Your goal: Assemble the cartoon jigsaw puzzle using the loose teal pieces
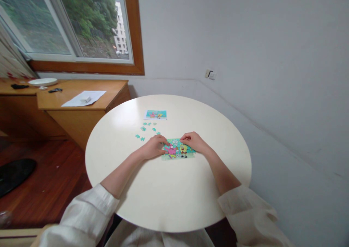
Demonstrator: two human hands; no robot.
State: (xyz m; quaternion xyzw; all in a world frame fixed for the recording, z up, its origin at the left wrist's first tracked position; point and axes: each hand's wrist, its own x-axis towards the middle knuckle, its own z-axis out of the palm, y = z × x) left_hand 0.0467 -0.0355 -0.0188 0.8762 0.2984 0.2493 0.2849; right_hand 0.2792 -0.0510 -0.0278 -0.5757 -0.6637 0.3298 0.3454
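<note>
A partly assembled jigsaw puzzle (177, 153) with cartoon figures lies on the round white table, its top edge uneven. At its left edge is my left hand (154, 147), thumb and forefinger apart and touching the puzzle's border. Over the upper right part of the puzzle, my right hand (194, 141) has its thumb and fingertips pinched together; whatever is between them is hidden. Several loose turquoise puzzle pieces (143, 129) lie beyond my left hand. Behind them rests a reference picture card (156, 115) with the same cartoon scene.
The round table (169, 192) stands close to a white wall with a socket (210, 74). To the left is a wooden desk (114, 90) bearing paper (94, 96), a small white box (85, 99) and a white plate (43, 82). A window is above it.
</note>
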